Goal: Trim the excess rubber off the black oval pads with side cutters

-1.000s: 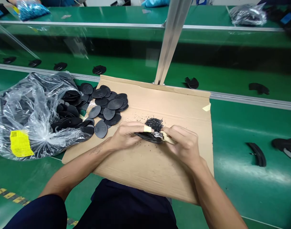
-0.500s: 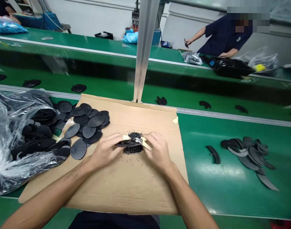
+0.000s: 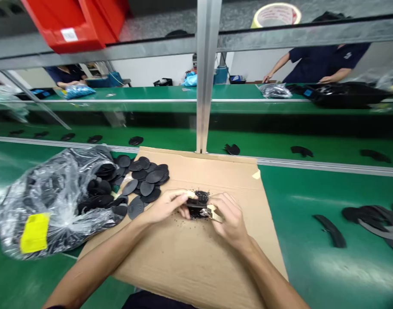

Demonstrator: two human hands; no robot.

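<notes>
My left hand (image 3: 166, 207) is closed on a dark, flat plastic piece (image 3: 196, 206), with a pale wrap on one fingertip. In my right hand (image 3: 230, 219) is a pair of cutting pliers (image 3: 213, 213) with cream-coloured handles. The pliers' metal jaws are at the right end of the plastic piece; whether they touch it I cannot tell. Small black scraps (image 3: 202, 196) lie heaped beneath both hands on a cardboard sheet (image 3: 196, 262). To the left of my left hand is a pile of black oval pieces (image 3: 147, 188).
A clear plastic bag (image 3: 61, 193) of black pieces lies at left. Curved black pieces (image 3: 331, 231) rest on the green table at right. A metal post (image 3: 204, 86) stands behind the cardboard. More pieces lie along the green strip beyond, and people work further back.
The view has shifted, bringing an overhead shelf and more of the bag into sight. The pliers' jaws now point lower at the plastic piece, which appears turned in my left hand.
</notes>
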